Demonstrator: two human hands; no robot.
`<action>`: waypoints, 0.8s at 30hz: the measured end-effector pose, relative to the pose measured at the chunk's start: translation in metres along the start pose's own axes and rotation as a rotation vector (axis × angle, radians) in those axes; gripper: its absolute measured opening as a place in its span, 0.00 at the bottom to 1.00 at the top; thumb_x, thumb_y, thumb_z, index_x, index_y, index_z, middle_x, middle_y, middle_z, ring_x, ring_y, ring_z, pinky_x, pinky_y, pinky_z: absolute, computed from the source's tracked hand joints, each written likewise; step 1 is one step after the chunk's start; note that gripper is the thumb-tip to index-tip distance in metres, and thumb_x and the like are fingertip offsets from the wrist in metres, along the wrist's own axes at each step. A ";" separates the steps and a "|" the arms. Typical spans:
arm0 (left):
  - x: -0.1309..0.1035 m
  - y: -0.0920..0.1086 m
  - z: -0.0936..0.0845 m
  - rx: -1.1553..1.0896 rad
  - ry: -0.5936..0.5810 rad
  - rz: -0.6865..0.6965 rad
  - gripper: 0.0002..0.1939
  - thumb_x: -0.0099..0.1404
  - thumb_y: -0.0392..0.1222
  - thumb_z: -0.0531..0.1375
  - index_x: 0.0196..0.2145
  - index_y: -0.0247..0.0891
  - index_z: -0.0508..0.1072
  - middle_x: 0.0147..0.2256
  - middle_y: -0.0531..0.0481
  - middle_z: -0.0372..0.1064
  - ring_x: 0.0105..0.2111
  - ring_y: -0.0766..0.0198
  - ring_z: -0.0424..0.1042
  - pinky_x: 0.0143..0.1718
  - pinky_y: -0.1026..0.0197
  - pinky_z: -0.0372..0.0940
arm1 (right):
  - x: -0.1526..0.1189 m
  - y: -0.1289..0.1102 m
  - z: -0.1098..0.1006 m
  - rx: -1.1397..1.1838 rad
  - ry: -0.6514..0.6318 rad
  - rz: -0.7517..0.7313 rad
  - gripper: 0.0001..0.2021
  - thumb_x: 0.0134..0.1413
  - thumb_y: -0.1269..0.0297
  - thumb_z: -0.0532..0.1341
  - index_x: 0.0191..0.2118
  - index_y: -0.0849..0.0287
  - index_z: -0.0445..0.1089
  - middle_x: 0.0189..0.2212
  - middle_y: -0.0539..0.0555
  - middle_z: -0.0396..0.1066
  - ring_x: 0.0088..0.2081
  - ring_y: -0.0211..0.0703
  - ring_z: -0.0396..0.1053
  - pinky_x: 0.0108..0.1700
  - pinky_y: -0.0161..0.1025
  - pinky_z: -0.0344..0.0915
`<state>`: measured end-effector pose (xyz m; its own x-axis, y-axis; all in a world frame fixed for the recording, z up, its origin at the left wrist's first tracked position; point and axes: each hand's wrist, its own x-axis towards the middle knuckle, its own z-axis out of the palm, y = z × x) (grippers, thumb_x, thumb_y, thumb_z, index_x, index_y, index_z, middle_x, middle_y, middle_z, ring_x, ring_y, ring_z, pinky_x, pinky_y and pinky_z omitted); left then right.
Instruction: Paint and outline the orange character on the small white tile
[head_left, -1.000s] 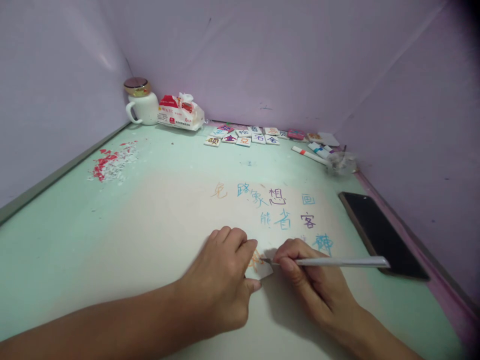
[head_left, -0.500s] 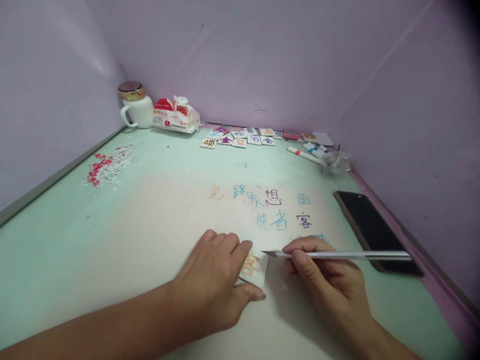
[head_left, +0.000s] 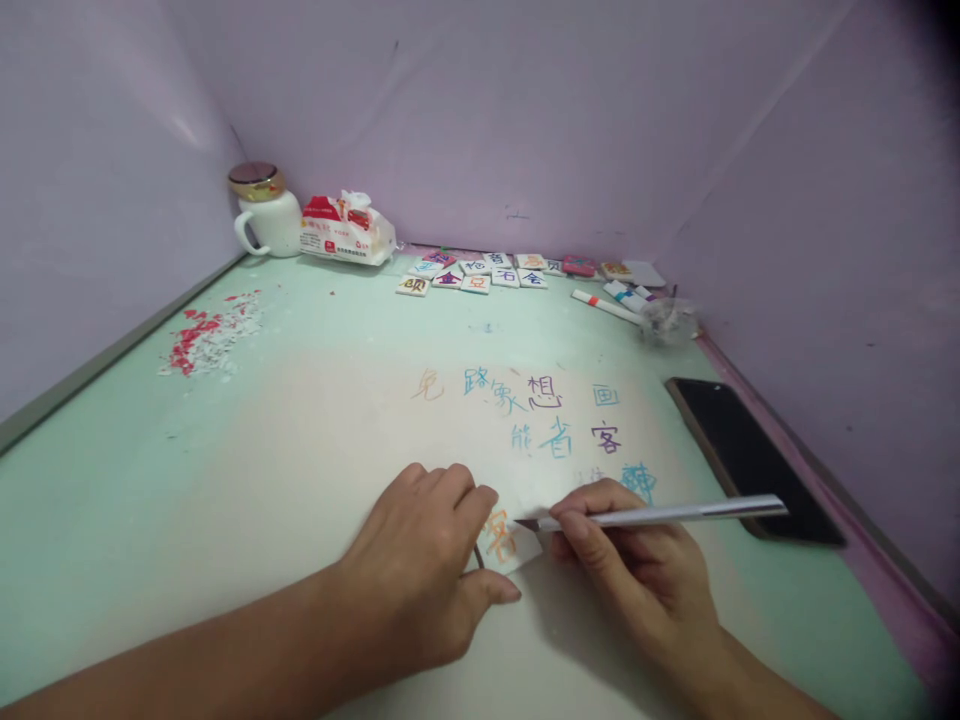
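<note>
My left hand (head_left: 431, 560) rests on the table and grips a small white tile (head_left: 529, 548) between its fingers and thumb. An orange written character shows on the tile, whose left part is hidden by the hand. In my right hand (head_left: 637, 560) is a slim silver craft knife (head_left: 675, 512), held like a pen and lying nearly level. Its dark pointed tip is at the tile's upper edge, close to the orange strokes; whether it touches cannot be told.
Colored characters (head_left: 544, 392) are written on the tabletop beyond my hands. A phone (head_left: 750, 455) lies at the right. Farther back are several lettered tiles (head_left: 476, 284), markers (head_left: 606, 306), a crumpled clear wrapper (head_left: 669, 322), a tissue pack (head_left: 349, 235), a white mug (head_left: 274, 225) and red-and-white shavings (head_left: 214, 335).
The tile has turned in my left hand, so its orange character reads more upright. My right hand has moved slightly left, bringing the knife tip lower and nearer the character.
</note>
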<state>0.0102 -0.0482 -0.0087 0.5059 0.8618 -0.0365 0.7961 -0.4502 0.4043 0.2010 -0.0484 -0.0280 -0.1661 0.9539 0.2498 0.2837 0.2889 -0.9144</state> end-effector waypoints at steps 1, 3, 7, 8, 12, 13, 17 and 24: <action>0.001 0.000 0.001 0.016 0.016 0.006 0.18 0.58 0.50 0.63 0.40 0.35 0.69 0.35 0.43 0.66 0.34 0.53 0.64 0.36 0.49 0.61 | 0.000 0.000 0.001 0.000 -0.002 -0.005 0.09 0.59 0.65 0.56 0.29 0.56 0.69 0.20 0.49 0.66 0.21 0.38 0.64 0.20 0.33 0.58; 0.002 0.000 0.002 0.024 0.028 0.019 0.23 0.57 0.53 0.63 0.44 0.34 0.68 0.34 0.44 0.67 0.33 0.53 0.65 0.37 0.49 0.61 | 0.000 0.002 0.001 -0.008 -0.004 -0.021 0.07 0.59 0.67 0.56 0.30 0.55 0.69 0.20 0.49 0.66 0.21 0.38 0.65 0.20 0.33 0.58; 0.003 -0.002 -0.002 0.000 -0.055 0.033 0.28 0.57 0.47 0.63 0.53 0.37 0.61 0.37 0.46 0.69 0.35 0.53 0.66 0.40 0.49 0.61 | 0.001 0.004 0.000 -0.036 -0.044 -0.090 0.06 0.59 0.70 0.56 0.32 0.55 0.68 0.20 0.47 0.66 0.21 0.36 0.65 0.20 0.31 0.60; 0.004 -0.003 -0.004 0.000 -0.092 0.035 0.27 0.58 0.44 0.62 0.53 0.38 0.61 0.38 0.46 0.69 0.35 0.53 0.67 0.40 0.49 0.61 | 0.001 0.004 0.000 -0.040 -0.051 -0.108 0.06 0.59 0.70 0.55 0.33 0.54 0.68 0.20 0.47 0.66 0.21 0.36 0.65 0.21 0.30 0.60; 0.006 -0.004 -0.010 -0.015 -0.183 0.037 0.20 0.59 0.40 0.59 0.50 0.39 0.64 0.37 0.46 0.69 0.34 0.53 0.68 0.40 0.49 0.60 | 0.001 0.002 0.002 -0.042 -0.065 -0.146 0.07 0.58 0.72 0.55 0.35 0.53 0.69 0.22 0.46 0.67 0.22 0.34 0.65 0.24 0.29 0.62; 0.007 -0.004 -0.010 -0.022 -0.182 0.033 0.20 0.59 0.40 0.59 0.50 0.39 0.64 0.37 0.46 0.69 0.35 0.53 0.68 0.40 0.48 0.60 | 0.001 0.002 0.003 -0.044 -0.073 -0.150 0.07 0.58 0.72 0.55 0.35 0.53 0.69 0.22 0.46 0.67 0.23 0.34 0.66 0.24 0.29 0.62; 0.009 -0.005 -0.008 -0.030 -0.160 0.036 0.19 0.59 0.40 0.59 0.49 0.39 0.64 0.37 0.46 0.69 0.35 0.53 0.68 0.40 0.48 0.60 | 0.000 0.002 0.004 -0.070 -0.083 -0.149 0.07 0.59 0.71 0.55 0.34 0.54 0.68 0.22 0.47 0.67 0.23 0.36 0.66 0.24 0.30 0.62; 0.006 -0.004 -0.008 -0.018 -0.124 0.031 0.15 0.60 0.42 0.59 0.45 0.39 0.66 0.36 0.46 0.70 0.34 0.54 0.68 0.40 0.50 0.60 | -0.001 0.004 0.005 -0.103 -0.116 -0.163 0.06 0.58 0.70 0.55 0.33 0.55 0.68 0.22 0.48 0.67 0.23 0.38 0.66 0.23 0.33 0.62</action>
<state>0.0074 -0.0391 -0.0038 0.5682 0.8116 -0.1359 0.7739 -0.4710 0.4233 0.1975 -0.0482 -0.0336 -0.3239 0.8798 0.3479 0.3381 0.4511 -0.8260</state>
